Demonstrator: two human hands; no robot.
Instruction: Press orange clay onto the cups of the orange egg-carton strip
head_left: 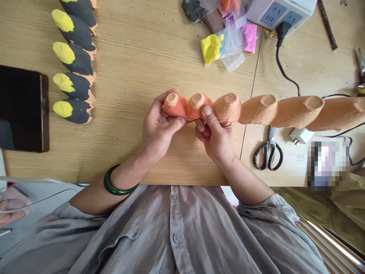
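A long tan-orange piece of joined, bulging segments (258,110) runs from the middle of the head view out past the right edge. Each bulge has a flat, paler tip. The two leftmost segments carry a brighter orange, clay-like layer. My left hand (159,129) is closed around the left end, its thumb along the lower edge of the first segments. With its thumb pressed on the second segment, my right hand (215,137) grips the piece from below, fingers partly hidden underneath. To the left lies a similar segmented piece (81,57), dark grey with yellow oval tips.
Bagged yellow clay (210,49) and pink clay (249,37) lie near a power strip (281,13) with a plugged cable. Black-handled scissors (268,152) and a white charger (303,135) rest at right. A dark tablet (21,108) lies left; a brush (327,24) is top right.
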